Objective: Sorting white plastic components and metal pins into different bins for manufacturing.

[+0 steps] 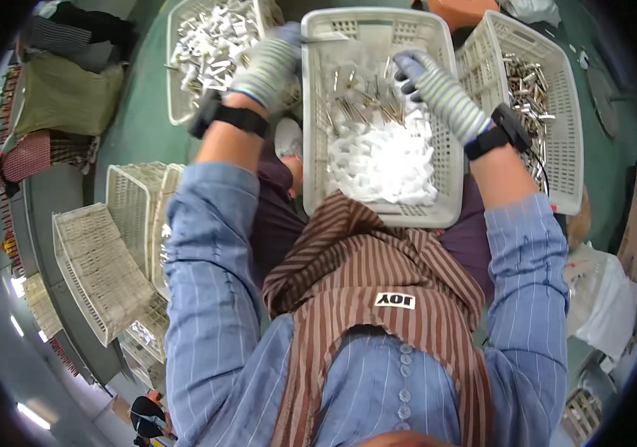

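Between my knees is a pale grey plastic basket [415,217], shaped like a long box with holes in its sides. Inside, near me, lies a heap of small white plastic pieces [382,167]. Behind the heap lie some thin, shiny metal sticks [352,110], pointing every which way.

My right hand [431,83], in a striped glove with grey fingers, is over the far right part of this basket. Its fingers are bent, and I cannot tell if they pinch anything. My left hand [270,63], in the same kind of glove, is by the far left corner, and it is blurry. A long, thin piece [326,37] shows next to its fingers, but I cannot tell if they grip it.

To the left is a white plastic basket [171,97] full of white and metal bits [210,41]. To the right, a cream plastic basket [573,134] holds lots of shiny metal parts [531,104].

I have a brown striped apron [385,261] over my blue striped shirt [210,298]. Farther left, more cream baskets [102,268] sit close together on the green floor [143,112].
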The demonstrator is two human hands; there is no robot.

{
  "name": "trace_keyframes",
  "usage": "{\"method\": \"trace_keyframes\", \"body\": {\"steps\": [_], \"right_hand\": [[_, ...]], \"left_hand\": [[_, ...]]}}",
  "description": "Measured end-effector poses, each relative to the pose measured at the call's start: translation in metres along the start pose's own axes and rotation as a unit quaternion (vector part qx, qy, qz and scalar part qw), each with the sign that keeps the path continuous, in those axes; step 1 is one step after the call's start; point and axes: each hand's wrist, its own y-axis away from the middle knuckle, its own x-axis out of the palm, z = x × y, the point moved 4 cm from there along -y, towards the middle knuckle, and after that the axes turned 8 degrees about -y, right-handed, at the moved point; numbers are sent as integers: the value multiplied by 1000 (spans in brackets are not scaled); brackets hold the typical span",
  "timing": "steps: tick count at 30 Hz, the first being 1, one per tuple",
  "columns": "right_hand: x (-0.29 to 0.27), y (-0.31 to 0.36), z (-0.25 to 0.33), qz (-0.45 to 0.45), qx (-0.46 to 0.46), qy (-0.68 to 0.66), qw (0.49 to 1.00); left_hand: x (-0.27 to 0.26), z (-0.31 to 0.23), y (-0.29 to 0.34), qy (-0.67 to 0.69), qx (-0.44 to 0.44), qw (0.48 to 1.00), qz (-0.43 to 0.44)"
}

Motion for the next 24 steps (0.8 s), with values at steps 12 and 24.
{"method": "trace_keyframes", "body": {"steps": [12,24], "right_hand": [[61,-42,-175,148,155,254,943],[75,-82,-232,102,117,425,892]], "left_hand": [[-98,65,52,442,-268,815,-262],[-52,11,9,396,-293,846,-205]]}}
